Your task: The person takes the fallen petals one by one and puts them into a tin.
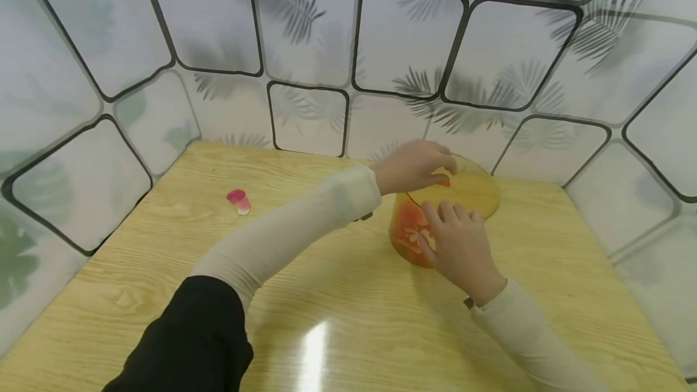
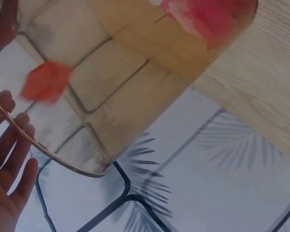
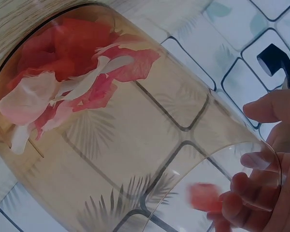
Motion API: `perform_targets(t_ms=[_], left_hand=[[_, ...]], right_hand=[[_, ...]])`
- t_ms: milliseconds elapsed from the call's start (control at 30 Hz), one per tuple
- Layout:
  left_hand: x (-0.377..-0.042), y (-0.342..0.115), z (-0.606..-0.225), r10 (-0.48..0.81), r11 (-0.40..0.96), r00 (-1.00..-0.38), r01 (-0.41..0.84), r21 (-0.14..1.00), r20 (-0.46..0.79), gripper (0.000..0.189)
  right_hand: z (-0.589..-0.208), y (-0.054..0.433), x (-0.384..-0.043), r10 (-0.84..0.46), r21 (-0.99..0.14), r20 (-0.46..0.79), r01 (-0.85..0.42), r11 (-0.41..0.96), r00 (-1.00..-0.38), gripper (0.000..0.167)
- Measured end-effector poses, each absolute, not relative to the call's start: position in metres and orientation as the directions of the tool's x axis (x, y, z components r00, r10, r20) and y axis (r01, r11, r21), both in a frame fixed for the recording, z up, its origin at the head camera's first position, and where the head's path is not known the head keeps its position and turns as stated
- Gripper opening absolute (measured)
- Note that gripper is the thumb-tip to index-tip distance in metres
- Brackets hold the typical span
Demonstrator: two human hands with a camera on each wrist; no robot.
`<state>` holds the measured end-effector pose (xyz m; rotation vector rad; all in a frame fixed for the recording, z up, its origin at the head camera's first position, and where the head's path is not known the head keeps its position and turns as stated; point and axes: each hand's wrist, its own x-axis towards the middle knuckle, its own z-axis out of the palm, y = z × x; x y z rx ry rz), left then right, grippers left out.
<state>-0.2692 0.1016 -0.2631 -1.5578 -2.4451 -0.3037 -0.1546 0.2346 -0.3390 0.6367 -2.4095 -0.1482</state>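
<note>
A clear amber glass vase (image 1: 475, 193) stands on the table, with red, pink and white flower petals (image 3: 82, 77) heaped at its bottom. My left hand (image 1: 411, 167) is over its wide mouth, thumb and fingertips apart. Just by those fingertips is a small red petal (image 1: 446, 182); it looks blurred and loose in the left wrist view, inside the rim. With thumb and fingers spread round the near wall, my right hand (image 1: 463, 247) holds the vase. Whether the petal still touches a left fingertip is unclear.
A few pink and white petals (image 1: 238, 200) lie on the wooden table (image 1: 327, 295) to the left. Behind and on both sides rises a white backdrop (image 1: 307, 29) with dark outlines and leaf prints.
</note>
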Motion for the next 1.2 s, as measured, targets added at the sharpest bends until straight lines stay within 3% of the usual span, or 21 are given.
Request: perform_targets(t_ms=[167, 333, 633, 767, 1000, 1200], left_hand=[[-0.267, 0.1, -0.264, 0.873, 0.408, -0.414, 0.909, 0.079, 0.258, 0.037], [-0.269, 0.079, -0.269, 0.837, 0.421, -0.422, 0.903, 0.083, 0.349, 0.043], [-0.275, -0.022, -0.3, 0.706, 0.536, -0.48, 0.843, 0.049, 0.521, 0.037], [-0.277, -0.084, -0.325, 0.703, 0.608, -0.551, 0.793, 0.022, 0.45, 0.033], [-0.275, -0.18, -0.365, 0.681, 0.724, -0.712, 0.69, -0.011, 0.172, 0.036], [-0.278, -0.22, -0.389, 0.706, 0.702, -0.694, 0.712, -0.01, 0.141, 0.033]], right_hand=[[-0.339, 0.234, -0.155, -0.475, 0.251, 0.548, -0.405, 0.879, -0.689, 0.049], [-0.34, 0.236, -0.156, -0.483, 0.262, 0.551, -0.408, 0.875, -0.68, 0.046], [-0.34, 0.236, -0.155, -0.481, 0.252, 0.557, -0.414, 0.875, -0.677, 0.047], [-0.34, 0.235, -0.155, -0.481, 0.25, 0.559, -0.416, 0.874, -0.675, 0.047], [-0.341, 0.235, -0.156, -0.484, 0.252, 0.565, -0.419, 0.872, -0.668, 0.046], [-0.341, 0.235, -0.156, -0.49, 0.254, 0.571, -0.426, 0.868, -0.659, 0.045]])
